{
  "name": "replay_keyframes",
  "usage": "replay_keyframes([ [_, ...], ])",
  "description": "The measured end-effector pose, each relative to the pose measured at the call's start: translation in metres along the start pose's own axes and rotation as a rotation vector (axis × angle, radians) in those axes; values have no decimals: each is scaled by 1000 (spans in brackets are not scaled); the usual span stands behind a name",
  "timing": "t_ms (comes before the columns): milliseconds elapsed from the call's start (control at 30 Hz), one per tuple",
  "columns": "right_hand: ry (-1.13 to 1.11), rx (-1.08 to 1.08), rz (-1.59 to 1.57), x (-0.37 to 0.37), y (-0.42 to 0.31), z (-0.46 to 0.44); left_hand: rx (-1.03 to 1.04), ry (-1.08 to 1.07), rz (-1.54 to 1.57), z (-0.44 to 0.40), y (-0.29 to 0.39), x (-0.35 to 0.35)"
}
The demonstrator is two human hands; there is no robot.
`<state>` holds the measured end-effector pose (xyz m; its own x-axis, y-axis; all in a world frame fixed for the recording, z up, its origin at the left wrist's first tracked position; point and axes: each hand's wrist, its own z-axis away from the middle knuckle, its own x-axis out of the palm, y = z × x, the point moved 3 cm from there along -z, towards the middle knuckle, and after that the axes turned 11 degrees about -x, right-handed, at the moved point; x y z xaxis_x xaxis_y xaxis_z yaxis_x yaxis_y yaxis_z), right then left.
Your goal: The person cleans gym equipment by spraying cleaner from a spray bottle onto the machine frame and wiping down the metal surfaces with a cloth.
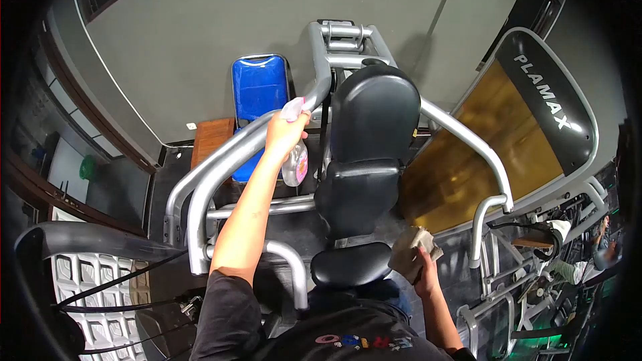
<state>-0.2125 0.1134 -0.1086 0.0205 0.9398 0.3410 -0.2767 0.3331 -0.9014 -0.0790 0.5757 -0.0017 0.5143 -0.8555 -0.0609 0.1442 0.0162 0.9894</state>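
My left hand (286, 135) is stretched forward, its fingers wrapped round the neck of a clear spray bottle (295, 166) with a pink label and a whitish, pink-tipped spray head. The bottle hangs beside the silver tube frame (231, 154) of a gym machine; whether it touches the tube I cannot tell. Low on the right, my right hand (428, 274) grips a crumpled greyish-beige cloth (414, 254) near the seat. Between the two hands stand the machine's black padded backrest (376, 113) and black seat pad (351, 264).
A blue chair (260, 87) and a brown wooden piece (212, 140) stand by the grey wall. To the right rises a gold panel marked PLAMAX (491, 140). Curved silver handles (485, 217) jut out on both sides. A person (602, 251) is among equipment at far right.
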Motion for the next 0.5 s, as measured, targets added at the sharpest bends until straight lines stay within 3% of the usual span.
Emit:
replay_keyframes([
  [200, -61, -1, 114, 31, -2, 8, 95, 116, -27, 8, -9, -13],
  [500, -176, -183, 138, 100, -31, -45, 239, 182, -100, 14, -4, -18],
])
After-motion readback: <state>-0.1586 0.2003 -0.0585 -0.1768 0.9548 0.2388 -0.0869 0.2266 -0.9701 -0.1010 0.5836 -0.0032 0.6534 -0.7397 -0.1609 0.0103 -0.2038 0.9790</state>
